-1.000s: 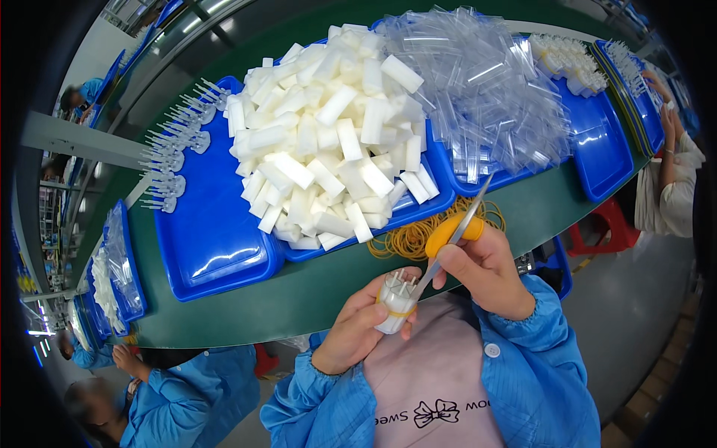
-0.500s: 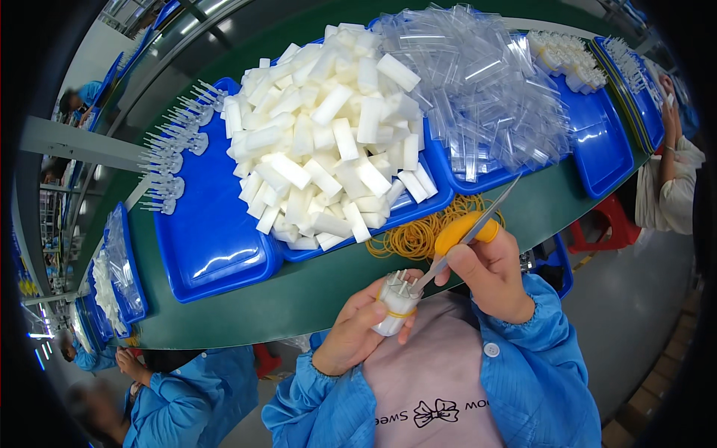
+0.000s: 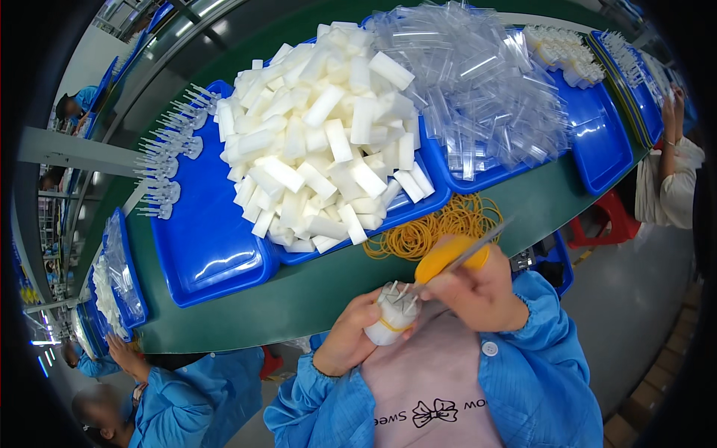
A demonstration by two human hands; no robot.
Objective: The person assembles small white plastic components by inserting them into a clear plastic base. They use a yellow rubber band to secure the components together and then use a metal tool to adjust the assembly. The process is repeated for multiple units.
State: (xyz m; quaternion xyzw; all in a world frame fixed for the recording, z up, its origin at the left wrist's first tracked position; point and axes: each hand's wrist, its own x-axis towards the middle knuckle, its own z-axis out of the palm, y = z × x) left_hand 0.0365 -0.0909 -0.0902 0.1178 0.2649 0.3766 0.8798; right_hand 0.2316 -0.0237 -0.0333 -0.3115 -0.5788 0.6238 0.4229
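My left hand (image 3: 354, 328) is closed round a white cylindrical bundle (image 3: 394, 317), which has a yellow rubber band around its middle and thin pale prongs sticking up from its top. In my right hand (image 3: 478, 295) is a slim pointed metal tool (image 3: 478, 246), probably tweezers; its far end points up and right. A yellow covering (image 3: 452, 257) wraps what looks like the index finger of that hand. The right fingers are at the bundle's top right rim, somewhat blurred, and they hide the tool's working end.
White foam blocks (image 3: 321, 142) heap over a blue tray (image 3: 213, 261); pronged white parts (image 3: 160, 164) line its left edge. Clear plastic sleeves (image 3: 485, 97) fill another tray. Yellow rubber bands (image 3: 433, 228) lie on the green table (image 3: 314, 291). Co-workers sit at both sides.
My right hand has moved slightly left and down toward the bundle, covering the tool's lower end. The bundle has tilted a little. At lower left, a co-worker's hand has moved up to a tray.
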